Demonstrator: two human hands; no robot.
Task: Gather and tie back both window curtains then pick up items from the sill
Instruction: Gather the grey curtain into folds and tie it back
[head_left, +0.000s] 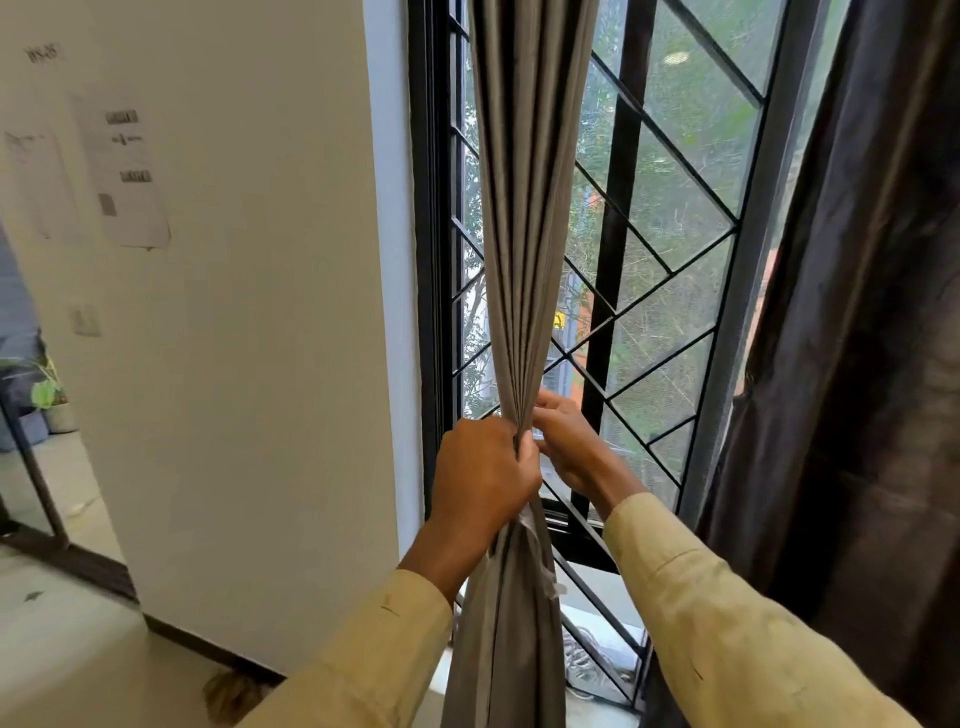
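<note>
A grey pleated fabric curtain (524, 218) hangs down the middle of the frame in front of the window, gathered into a narrow bundle just below centre and spreading again toward the bottom edge. The left hand (485, 467), coming from a pale yellow sleeve (363, 660) at lower left, is clenched round that bundle at its tightest part. The right hand (566, 447) reaches in from the lower right and sits just right of and partly behind the bundle, touching it, its fingers (550, 402) curled onto the outer folds and pinching the cloth next to the left thumb. A thin pale strip of fabric (543, 556) dangles along the curtain's right edge below the left hand; whether either hand holds it I cannot tell. Behind the curtain stands a black metal window grille with diagonal bars (670, 270), green foliage showing through it. A dark brown curtain (857, 364) hangs loose along the right side of the frame. A white wall (249, 364) fills the left, with printed paper sheets (124, 171) stuck at upper left and a small potted plant (47, 395) at the far left edge.
</note>
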